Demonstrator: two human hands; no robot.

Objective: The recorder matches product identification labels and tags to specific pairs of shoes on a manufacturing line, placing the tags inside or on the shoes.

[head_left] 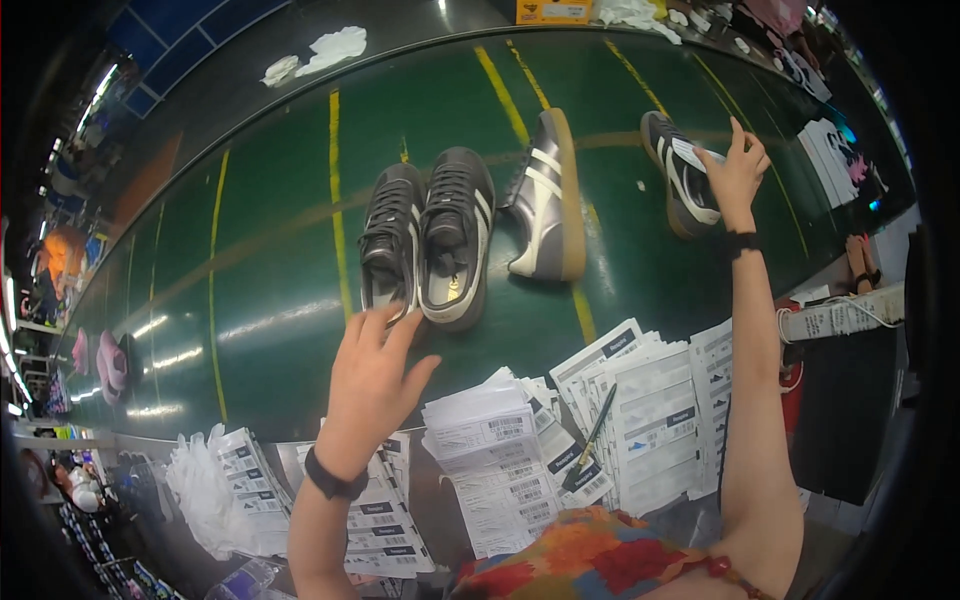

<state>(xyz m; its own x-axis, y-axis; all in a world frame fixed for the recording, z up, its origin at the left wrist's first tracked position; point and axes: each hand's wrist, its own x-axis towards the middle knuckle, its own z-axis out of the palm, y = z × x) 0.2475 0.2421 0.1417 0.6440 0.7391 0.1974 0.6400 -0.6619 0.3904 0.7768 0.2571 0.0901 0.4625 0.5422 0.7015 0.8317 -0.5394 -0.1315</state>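
Note:
Two dark metallic sneakers stand side by side on the green belt, a left one (388, 230) and a right one (456, 235), heels toward me. The fingertips of my left hand (372, 375) overlap the heel of the left one, thumb spread away; whether they press on it I cannot tell. Beside the pair, another sneaker (548, 200) lies on its side, showing white stripes and a gum sole. Farther right is a further dark sneaker (680, 180), with a white striped patch near my right thumb. My right hand (738, 178) reaches over its edge, fingers apart.
Printed label sheets (650, 420) and a paper stack (485, 430) line the near edge, with a pen (600, 425) on top. White plastic bags (205, 490) lie at near left. Pink shoes (112, 365) sit far left on the belt (270, 250). Another person's hands (860, 262) show at right.

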